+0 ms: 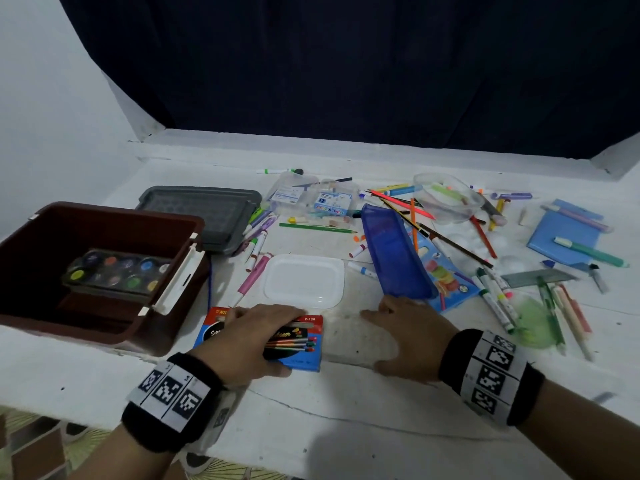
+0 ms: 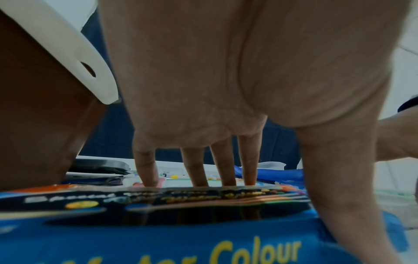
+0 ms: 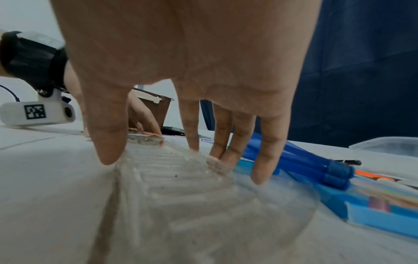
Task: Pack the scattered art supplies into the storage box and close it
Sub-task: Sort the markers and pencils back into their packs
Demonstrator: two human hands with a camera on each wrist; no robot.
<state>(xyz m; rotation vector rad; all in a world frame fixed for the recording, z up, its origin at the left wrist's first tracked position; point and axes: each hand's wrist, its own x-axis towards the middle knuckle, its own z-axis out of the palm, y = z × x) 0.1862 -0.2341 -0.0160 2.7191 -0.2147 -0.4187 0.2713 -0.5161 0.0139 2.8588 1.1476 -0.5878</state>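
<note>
The brown storage box [image 1: 31,258] stands open at the left, with a paint palette [image 1: 117,271] lying inside. Its grey lid [image 1: 204,209] lies behind it. My left hand [image 1: 252,334] grips a blue water colour box [image 1: 298,355] flat on the table. In the left wrist view the fingers [image 2: 196,169] hook over the far edge of the water colour box [image 2: 203,241] and the thumb comes down its right side. My right hand [image 1: 408,337] spans a clear ribbed tray [image 3: 181,196], thumb at one edge and fingertips [image 3: 226,155] at the other.
A clear plastic lid [image 1: 304,280] lies just beyond both hands. A blue pencil case [image 1: 394,254] leans on a flat blue packet beside my right hand. Markers and pencils [image 1: 491,292], a clear tub [image 1: 446,199] and a blue notebook [image 1: 568,237] litter the right.
</note>
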